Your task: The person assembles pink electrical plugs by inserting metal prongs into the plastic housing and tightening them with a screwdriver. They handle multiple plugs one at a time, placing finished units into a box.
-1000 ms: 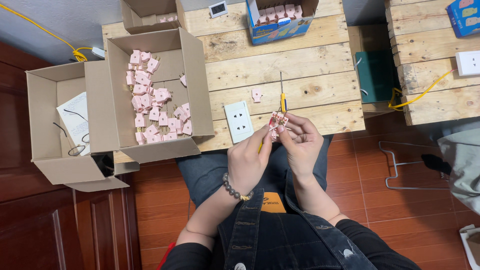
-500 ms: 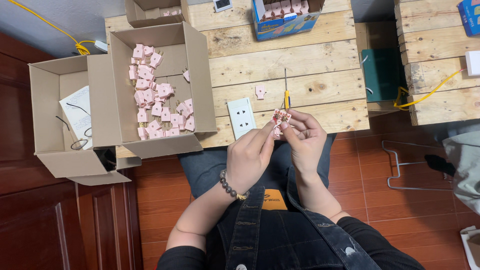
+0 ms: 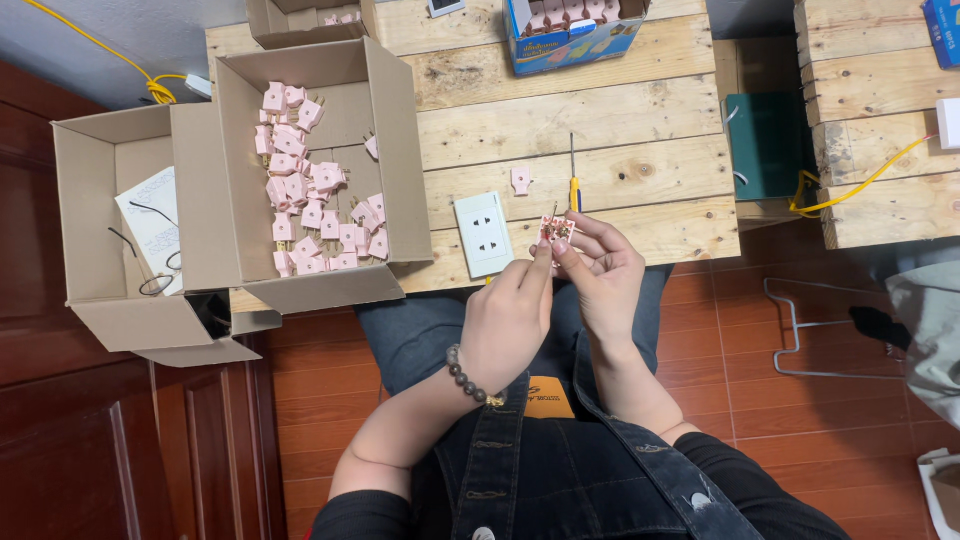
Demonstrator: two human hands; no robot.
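Both my hands meet over the front edge of a wooden pallet table (image 3: 620, 120). My left hand (image 3: 510, 315) and my right hand (image 3: 603, 275) pinch one small pink plug part (image 3: 556, 230) between their fingertips; brass pins show on it. Just left of it a white wall socket plate (image 3: 483, 234) lies flat. A yellow-handled screwdriver (image 3: 573, 176) lies behind the part, and a single pink plug piece (image 3: 520, 180) rests beside it. A beaded bracelet circles my left wrist.
An open cardboard box (image 3: 395, 150) holds several pink plug pieces at the left. Another open box (image 3: 95, 240) with paper and wire sits further left. A blue carton (image 3: 575, 35) of pink parts stands at the back. Yellow cable (image 3: 850, 185) runs at the right.
My hands stay together on the pink part, with the fingers shifting slightly on it. The view has drifted a little; nothing else moved.
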